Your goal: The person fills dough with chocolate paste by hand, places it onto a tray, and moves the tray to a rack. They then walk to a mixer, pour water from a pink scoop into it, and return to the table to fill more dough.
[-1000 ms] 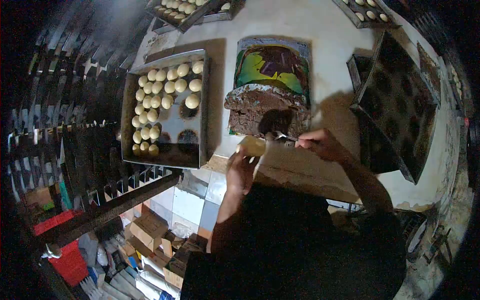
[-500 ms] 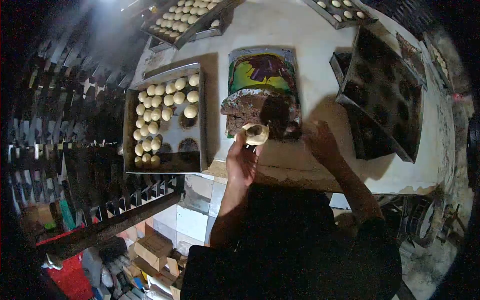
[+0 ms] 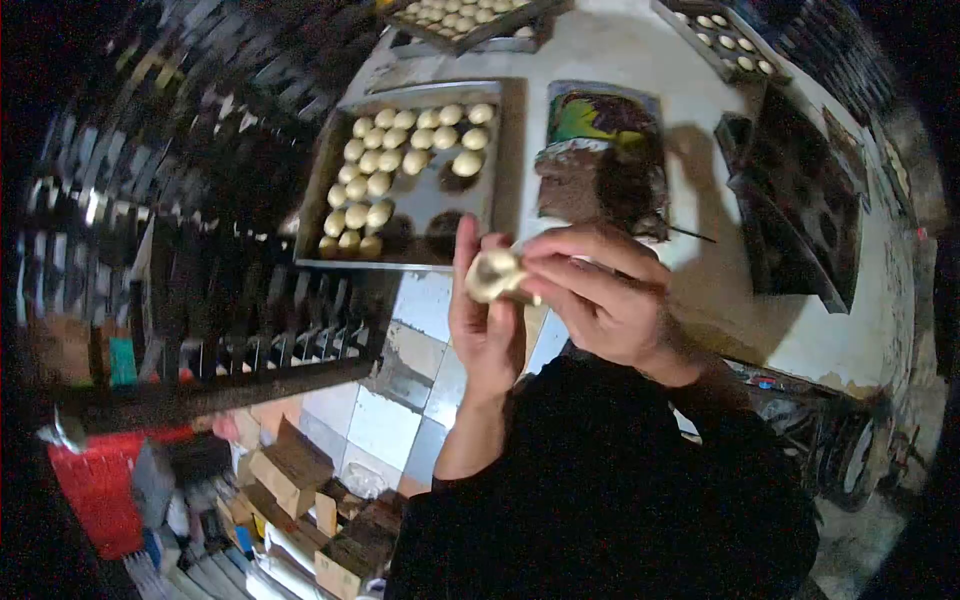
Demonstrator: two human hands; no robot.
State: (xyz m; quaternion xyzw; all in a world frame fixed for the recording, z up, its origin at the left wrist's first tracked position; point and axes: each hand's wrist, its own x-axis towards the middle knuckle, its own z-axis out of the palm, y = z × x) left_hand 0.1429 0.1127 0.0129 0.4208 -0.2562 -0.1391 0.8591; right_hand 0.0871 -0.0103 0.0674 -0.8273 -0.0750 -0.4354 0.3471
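My left hand [image 3: 485, 345] cups a piece of dough [image 3: 492, 277] with a hollow in its middle; what lies in the hollow is blurred. The fingertips of my right hand [image 3: 620, 300] pinch the dough's right edge. Beyond my hands lies an opened printed packet [image 3: 590, 118] with a brown, paste-like filling [image 3: 572, 190] spread over it. A thin dark stick [image 3: 692, 235] juts out to the right from the filling. To the left, a metal tray [image 3: 487, 200] carries rows of round dough balls [image 3: 385, 160].
More trays of dough balls stand at the back left [image 3: 455, 42] and back right [image 3: 730, 45]. Dark stacked baking trays [image 3: 795, 195] lean at the right of the table [image 3: 690, 90]. Below on the left are cardboard boxes [image 3: 290, 470] and a red crate [image 3: 100, 490].
My right hand has left the filling and come over to the dough, pinching its edge. The stick now lies by the filling. The view has shifted, so the table appears farther right and higher.
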